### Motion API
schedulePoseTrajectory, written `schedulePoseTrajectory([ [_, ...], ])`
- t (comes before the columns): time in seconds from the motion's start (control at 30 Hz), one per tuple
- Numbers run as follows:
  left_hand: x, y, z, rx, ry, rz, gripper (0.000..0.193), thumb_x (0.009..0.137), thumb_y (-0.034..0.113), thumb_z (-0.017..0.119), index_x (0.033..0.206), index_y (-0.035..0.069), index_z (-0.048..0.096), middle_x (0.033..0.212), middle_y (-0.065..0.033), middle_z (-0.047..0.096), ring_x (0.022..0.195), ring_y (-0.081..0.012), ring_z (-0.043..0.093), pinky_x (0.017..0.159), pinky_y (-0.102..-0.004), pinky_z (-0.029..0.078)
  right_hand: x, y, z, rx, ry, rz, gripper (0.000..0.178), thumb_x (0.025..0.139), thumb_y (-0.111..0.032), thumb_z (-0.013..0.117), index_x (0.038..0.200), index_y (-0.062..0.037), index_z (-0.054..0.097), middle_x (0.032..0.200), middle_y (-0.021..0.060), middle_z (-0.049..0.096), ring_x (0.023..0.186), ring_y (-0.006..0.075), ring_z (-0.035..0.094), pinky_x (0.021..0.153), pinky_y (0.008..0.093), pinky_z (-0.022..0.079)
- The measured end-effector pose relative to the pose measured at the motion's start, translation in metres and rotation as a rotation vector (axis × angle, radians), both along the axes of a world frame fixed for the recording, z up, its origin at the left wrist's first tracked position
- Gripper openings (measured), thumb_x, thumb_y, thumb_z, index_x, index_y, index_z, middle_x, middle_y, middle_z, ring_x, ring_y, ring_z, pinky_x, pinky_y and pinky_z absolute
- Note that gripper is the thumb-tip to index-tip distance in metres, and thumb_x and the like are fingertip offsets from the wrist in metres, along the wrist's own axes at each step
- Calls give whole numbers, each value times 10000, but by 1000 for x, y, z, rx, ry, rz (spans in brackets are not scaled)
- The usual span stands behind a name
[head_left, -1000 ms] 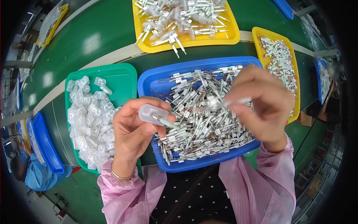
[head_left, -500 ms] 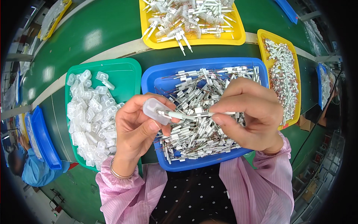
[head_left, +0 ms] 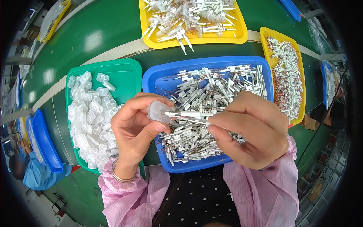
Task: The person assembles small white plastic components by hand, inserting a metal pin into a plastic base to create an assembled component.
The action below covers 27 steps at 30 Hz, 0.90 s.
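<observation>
- Now our left hand (head_left: pixel 134 126) pinched the clear plastic cap (head_left: pixel 158 111) over the blue tray (head_left: pixel 151 81).
- Our right hand (head_left: pixel 251 130), earlier down among the pile, had pinched two white tubes (head_left: pixel 189 115) and pushed them into the cap.

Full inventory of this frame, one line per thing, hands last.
blue tray: one, centre, heaped with white wired rods
green tray: one, left, piled with clear caps
yellow tray: one, top, assembled pieces
second yellow tray: one, right, white rods
conveyor belt: green, under all
co-worker: blue sleeve, lower left
left hand: holds one clear cap
right hand: pinches white rods into that cap
</observation>
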<state>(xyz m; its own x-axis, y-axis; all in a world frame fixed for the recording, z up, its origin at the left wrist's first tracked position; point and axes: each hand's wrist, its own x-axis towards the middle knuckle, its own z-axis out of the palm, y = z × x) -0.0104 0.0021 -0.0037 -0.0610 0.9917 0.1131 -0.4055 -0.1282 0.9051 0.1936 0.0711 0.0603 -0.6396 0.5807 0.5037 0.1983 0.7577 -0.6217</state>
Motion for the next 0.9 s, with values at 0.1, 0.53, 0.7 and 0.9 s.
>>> schedulePoseTrajectory([
  [0.1, 0, 3, -1, 19, 17, -13, 293, 793, -16, 617, 1063, -64, 511, 1017, -223, 561, 791, -221, 625, 608, -271, 550, -1, -1, 1, -67, 47, -23, 220, 594, 84, 688, 803, 50, 629, 658, 112, 562, 480, 154, 521, 399, 234, 349],
  [0.53, 3, 0, 0, -7, -91, -33, 288, 797, -26, 609, 1063, -66, 507, 1020, -240, 557, 784, -233, 629, 569, -269, 540, -8, -5, -3, -30, 55, -3, 247, 609, 77, 711, 841, 49, 634, 651, 104, 563, 481, 149, 532, 397, 244, 375],
  [0.7, 8, -1, 0, -68, -157, -66, 285, 792, -33, 614, 1052, -73, 505, 1029, -240, 554, 806, -237, 633, 587, -279, 549, -13, -1, -21, -299, 156, 71, 222, 672, 91, 683, 887, 62, 634, 732, 142, 631, 576, 167, 603, 474, 233, 446],
  [0.9, 13, -5, -7, -106, -225, -47, 239, 793, -18, 625, 987, -68, 495, 992, -216, 563, 772, -218, 631, 596, -272, 545, -20, -1, -32, -552, 242, 111, 168, 719, 90, 659, 883, 72, 627, 769, 143, 648, 659, 153, 624, 577, 239, 469],
])
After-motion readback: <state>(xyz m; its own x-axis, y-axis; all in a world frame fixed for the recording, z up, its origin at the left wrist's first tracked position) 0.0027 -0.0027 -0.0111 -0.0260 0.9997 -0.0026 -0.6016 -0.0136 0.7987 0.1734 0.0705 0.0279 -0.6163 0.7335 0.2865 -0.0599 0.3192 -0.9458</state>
